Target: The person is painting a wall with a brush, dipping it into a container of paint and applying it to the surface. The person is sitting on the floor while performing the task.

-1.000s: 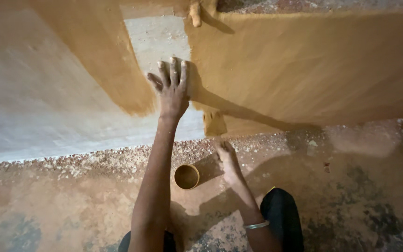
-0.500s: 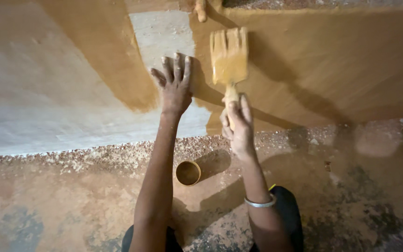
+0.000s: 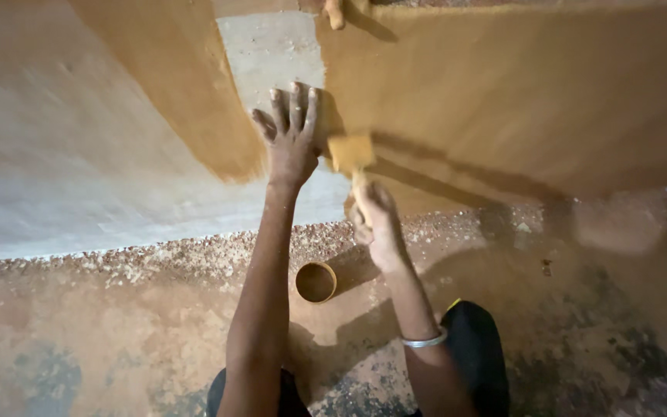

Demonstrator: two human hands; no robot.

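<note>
The left hand (image 3: 293,143) lies flat on the wall (image 3: 79,154), fingers spread and pointing up. The brush (image 3: 351,153) touches the wall just right of that hand. The right hand (image 3: 374,224) is below the brush and holds its handle. A small round pot (image 3: 316,282) stands on the floor (image 3: 117,332), between the two arms and below both hands. The wall meets the floor behind the pot.

Both arms are bare to the bottom edge of the frame, with no sleeves showing. The right wrist wears a thin silver bangle (image 3: 424,340). Dark, black trousers (image 3: 479,355) cover the knees at the lower middle of the frame, with a small yellow edge beside the right knee.
</note>
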